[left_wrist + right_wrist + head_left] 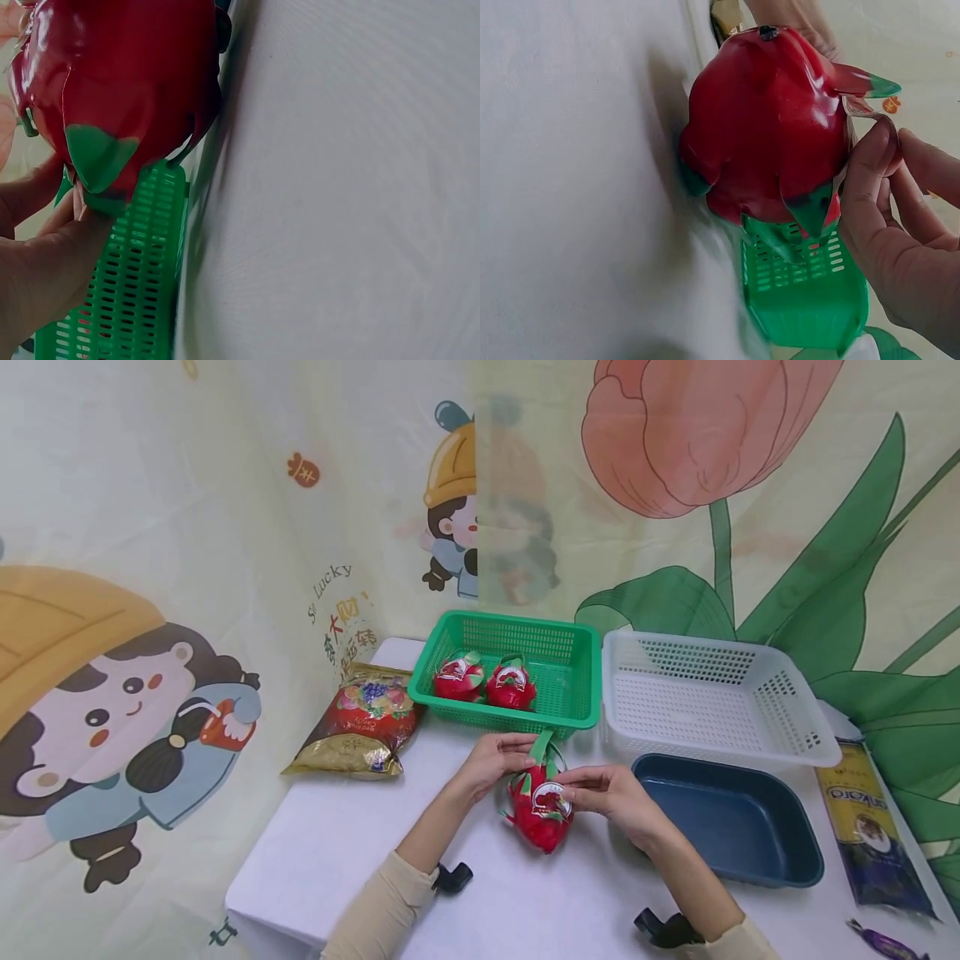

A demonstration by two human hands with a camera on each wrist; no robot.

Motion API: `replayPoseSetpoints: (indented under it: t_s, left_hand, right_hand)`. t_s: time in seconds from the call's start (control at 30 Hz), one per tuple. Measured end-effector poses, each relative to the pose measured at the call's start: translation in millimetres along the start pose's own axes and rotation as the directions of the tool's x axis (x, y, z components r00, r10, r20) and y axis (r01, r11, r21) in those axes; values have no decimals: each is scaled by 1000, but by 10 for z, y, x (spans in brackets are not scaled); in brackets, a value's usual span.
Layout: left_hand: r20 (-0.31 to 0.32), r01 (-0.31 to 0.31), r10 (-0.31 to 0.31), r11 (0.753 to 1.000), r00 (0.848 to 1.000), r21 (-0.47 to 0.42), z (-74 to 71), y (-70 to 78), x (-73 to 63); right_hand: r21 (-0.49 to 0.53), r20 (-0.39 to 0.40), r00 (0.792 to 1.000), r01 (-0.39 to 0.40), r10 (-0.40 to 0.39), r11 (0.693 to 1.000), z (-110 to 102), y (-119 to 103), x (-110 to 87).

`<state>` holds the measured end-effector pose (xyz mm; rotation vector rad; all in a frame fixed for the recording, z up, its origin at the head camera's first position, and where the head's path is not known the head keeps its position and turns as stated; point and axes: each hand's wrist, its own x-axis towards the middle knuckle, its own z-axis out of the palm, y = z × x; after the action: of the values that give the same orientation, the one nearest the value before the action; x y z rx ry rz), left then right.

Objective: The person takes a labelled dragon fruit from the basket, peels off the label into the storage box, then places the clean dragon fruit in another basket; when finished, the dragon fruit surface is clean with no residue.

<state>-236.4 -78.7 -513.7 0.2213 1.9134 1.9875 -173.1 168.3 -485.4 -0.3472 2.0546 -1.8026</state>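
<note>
A red toy dragon fruit [542,814] with green leaf tips lies on the white tablecloth, its stem end toward the baskets. My left hand [495,764] pinches it by the green leaves at that end; in the left wrist view, fingers [52,255] close on the green tip beneath the red body. A round white label [552,799] with a red print sits on the fruit's upper side. With thumb and forefinger my right hand [611,797] pinches the label's edge, which bends away from the red skin in the right wrist view [870,112].
Behind stands a green basket [577,714] with two more labelled dragon fruits [512,683]. Right of it are a white basket [750,756] and a dark blue tub [813,860]. A candy bag [360,722] lies left; a yellow-and-blue packet [870,835] and purple wrapped candy [885,942] lie right.
</note>
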Motion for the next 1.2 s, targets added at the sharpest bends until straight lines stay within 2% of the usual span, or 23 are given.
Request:
replayPoseSetpoints:
  t_s: [0.17, 0.33, 0.43, 0.7, 1.0, 1.2]
  left_hand:
    - [-2, -4, 4, 1000, 1000, -22, 3, 7, -2]
    - [-5, 12, -12, 999, 1000, -46, -7, -1, -13]
    - [-2, 9, -9, 999, 1000, -45, -8, -5, -9]
    - [8, 6, -6, 999, 1000, -31, 1, 2, -3]
    - [17, 1, -1, 1000, 1000, -15, 5, 4, 17]
    - [23, 4, -4, 1000, 1000, -18, 15, 3, 21]
  right_hand:
    - [65, 40, 999, 26, -28, 998, -38, -11, -6]
    - [128, -42, 997, 76, -71, 989, -200, -131, -79]
    - [89, -95, 992, 89, -80, 992, -328, -226, -127]
    - [-20, -119, 992, 49, -51, 999, -579, -375, -250]
    - [-104, -200, 980, -21, -1, 994, -813, -359, -400]
    - [-141, -196, 980, -62, 33, 988, -986, -321, -482]
